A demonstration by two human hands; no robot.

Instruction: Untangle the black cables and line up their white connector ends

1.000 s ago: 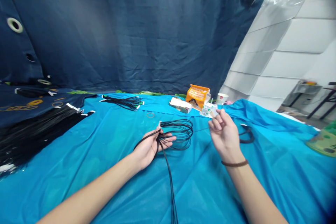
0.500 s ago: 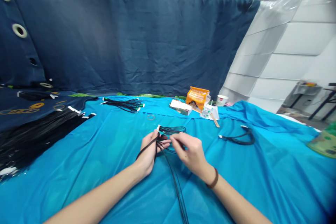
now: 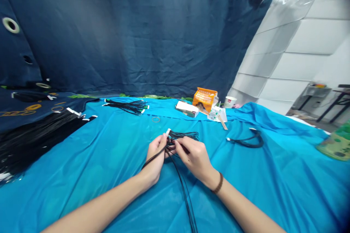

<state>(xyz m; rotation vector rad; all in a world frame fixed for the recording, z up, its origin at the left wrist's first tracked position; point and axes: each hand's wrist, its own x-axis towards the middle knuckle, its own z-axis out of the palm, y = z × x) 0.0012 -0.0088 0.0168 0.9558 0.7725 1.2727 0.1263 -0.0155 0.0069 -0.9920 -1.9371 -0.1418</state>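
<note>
Near the middle of the head view, my left hand (image 3: 156,156) is closed around a bunch of thin black cables (image 3: 183,189), close to a white connector (image 3: 168,131). Some of the strands loop over the back of that hand, and others trail down toward the front edge. Beyond the fingers, more cable loops (image 3: 188,135) stick out to the right. My right hand (image 3: 195,154), a brown band on its wrist, pinches at the cables right beside the left fingertips. Exactly which strands it grips is hidden behind its fingers.
A large heap of black cables (image 3: 35,140) lies at the left. Smaller bundles rest at the back (image 3: 127,106) and at the right (image 3: 250,141). Behind them stand a small box (image 3: 186,108), an orange bag (image 3: 204,99) and a paper cup (image 3: 230,102). A rubber band (image 3: 155,119) lies on the blue cloth.
My right hand has come closer to my left fingers and now pinches at the bunch. The strands there are drawn closer together. The view has shifted slightly.
</note>
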